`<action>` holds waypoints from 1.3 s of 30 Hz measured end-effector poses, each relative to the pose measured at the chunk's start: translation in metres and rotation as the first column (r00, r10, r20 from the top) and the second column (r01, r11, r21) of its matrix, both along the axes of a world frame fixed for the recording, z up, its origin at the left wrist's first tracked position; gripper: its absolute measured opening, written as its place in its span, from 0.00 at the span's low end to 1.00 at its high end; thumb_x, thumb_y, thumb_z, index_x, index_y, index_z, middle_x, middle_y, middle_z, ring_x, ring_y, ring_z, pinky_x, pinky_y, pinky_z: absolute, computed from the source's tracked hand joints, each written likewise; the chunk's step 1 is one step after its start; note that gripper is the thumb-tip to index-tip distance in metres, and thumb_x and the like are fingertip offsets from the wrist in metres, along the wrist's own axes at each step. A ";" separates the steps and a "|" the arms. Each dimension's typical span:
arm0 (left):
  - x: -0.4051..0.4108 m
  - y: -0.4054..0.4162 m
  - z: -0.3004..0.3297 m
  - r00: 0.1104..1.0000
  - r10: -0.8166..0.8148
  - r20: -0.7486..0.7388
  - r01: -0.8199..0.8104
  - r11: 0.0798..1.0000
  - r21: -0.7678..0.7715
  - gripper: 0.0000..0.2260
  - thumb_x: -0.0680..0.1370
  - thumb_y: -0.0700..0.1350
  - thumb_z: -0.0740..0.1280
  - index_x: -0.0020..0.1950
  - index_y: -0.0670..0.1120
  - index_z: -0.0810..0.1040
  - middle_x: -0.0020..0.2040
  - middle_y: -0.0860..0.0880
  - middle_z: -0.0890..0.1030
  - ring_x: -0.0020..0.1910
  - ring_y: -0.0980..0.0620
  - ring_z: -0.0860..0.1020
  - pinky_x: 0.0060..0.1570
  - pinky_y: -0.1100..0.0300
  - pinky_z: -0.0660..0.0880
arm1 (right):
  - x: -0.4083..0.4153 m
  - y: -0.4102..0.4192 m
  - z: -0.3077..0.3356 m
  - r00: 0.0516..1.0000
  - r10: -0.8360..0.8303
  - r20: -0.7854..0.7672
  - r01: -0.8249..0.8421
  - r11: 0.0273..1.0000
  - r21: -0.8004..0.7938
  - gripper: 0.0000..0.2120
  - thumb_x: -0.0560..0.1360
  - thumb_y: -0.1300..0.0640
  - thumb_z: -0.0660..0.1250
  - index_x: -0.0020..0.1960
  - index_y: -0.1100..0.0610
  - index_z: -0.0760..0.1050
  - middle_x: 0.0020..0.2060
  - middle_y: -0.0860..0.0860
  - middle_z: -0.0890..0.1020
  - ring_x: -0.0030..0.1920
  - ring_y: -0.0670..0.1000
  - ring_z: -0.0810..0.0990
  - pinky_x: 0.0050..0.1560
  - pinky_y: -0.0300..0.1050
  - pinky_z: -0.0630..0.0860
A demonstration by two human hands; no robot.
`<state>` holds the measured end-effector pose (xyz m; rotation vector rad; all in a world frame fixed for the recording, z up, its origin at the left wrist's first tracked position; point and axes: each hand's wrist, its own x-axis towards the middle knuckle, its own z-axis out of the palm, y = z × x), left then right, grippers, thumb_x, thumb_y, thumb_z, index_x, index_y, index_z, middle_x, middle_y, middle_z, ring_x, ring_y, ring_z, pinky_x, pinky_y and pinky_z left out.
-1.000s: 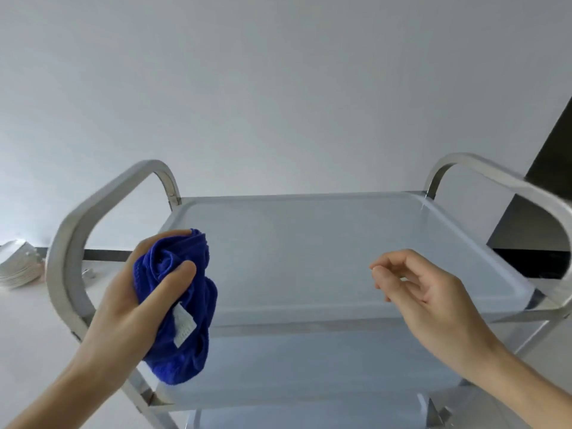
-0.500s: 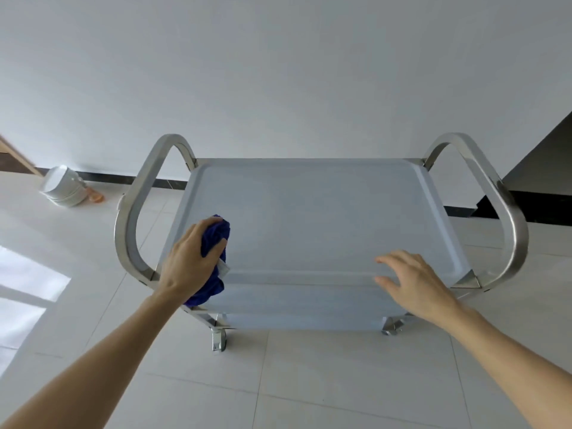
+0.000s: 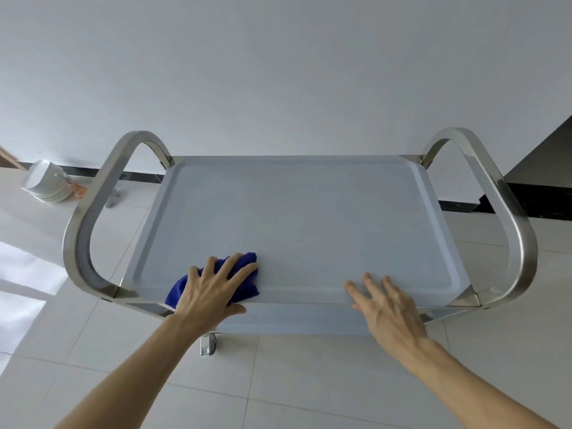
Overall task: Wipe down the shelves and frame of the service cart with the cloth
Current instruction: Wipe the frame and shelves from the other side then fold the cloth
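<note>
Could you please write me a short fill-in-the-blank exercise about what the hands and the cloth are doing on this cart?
1. The left hand presses a cloth of the colour ____ flat on the cart's top shelf.
2. The right hand rests with straight fingers on the shelf's ____ edge.
3. A stack of white ____ stands on the floor beyond the left handle.

Missing words: blue; near; dishes
</note>
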<state>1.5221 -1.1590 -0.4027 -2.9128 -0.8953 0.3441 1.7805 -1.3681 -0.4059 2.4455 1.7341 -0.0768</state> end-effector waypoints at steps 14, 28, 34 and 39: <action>0.035 0.073 0.006 0.998 0.029 -0.047 -0.028 0.999 0.021 0.40 0.54 0.55 0.86 0.66 0.54 0.81 0.62 0.48 0.82 0.48 0.37 0.82 0.29 0.47 0.78 | 0.026 0.082 -0.006 0.999 -0.020 -0.041 0.022 0.998 0.052 0.25 0.53 0.54 0.87 0.49 0.52 0.87 0.45 0.61 0.87 0.37 0.67 0.85 0.21 0.52 0.77; 0.084 0.201 0.001 1.000 -0.006 -0.004 0.006 1.000 0.016 0.40 0.57 0.54 0.85 0.68 0.54 0.79 0.63 0.51 0.82 0.48 0.39 0.81 0.33 0.48 0.77 | 0.063 0.192 -0.009 0.997 -0.074 0.008 0.073 0.994 0.080 0.25 0.53 0.55 0.88 0.49 0.50 0.87 0.45 0.58 0.87 0.37 0.64 0.86 0.20 0.49 0.75; 0.106 0.238 0.001 0.998 -0.052 0.024 0.051 0.998 0.033 0.38 0.55 0.54 0.86 0.65 0.52 0.82 0.60 0.49 0.83 0.46 0.39 0.82 0.29 0.48 0.76 | 0.082 0.227 -0.013 0.982 -0.184 -0.043 0.183 0.983 -0.018 0.21 0.82 0.48 0.63 0.74 0.40 0.68 0.74 0.52 0.71 0.70 0.62 0.74 0.54 0.54 0.79; 0.122 0.256 0.002 0.997 -0.061 0.038 0.060 0.998 0.024 0.38 0.55 0.53 0.86 0.63 0.52 0.83 0.59 0.49 0.84 0.45 0.39 0.81 0.29 0.50 0.75 | 0.100 0.249 -0.014 0.971 -0.225 -0.079 0.219 0.973 -0.070 0.21 0.85 0.45 0.52 0.77 0.36 0.57 0.79 0.46 0.60 0.76 0.57 0.64 0.64 0.50 0.72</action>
